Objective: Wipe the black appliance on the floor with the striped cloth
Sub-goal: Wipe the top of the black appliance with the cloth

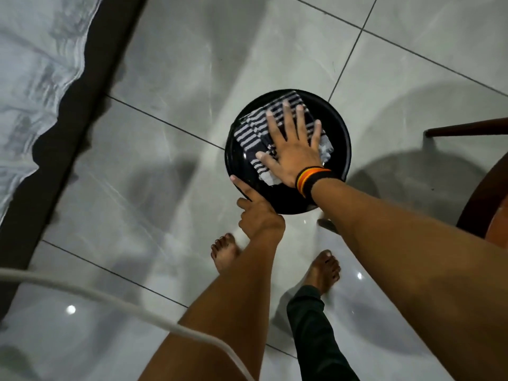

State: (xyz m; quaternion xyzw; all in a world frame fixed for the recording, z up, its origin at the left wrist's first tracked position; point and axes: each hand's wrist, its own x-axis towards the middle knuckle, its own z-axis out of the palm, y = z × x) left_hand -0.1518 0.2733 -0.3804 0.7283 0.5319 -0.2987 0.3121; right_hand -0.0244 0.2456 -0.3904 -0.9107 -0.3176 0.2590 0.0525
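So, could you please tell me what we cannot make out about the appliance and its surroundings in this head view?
- black appliance: top centre hidden under the striped cloth and right hand; near rim behind the left hand and right forearm.
- Wooden furniture: cut off by the right edge.
- White cable: both ends leave the frame.
- Small object beside the forearm: blurred, unidentifiable.
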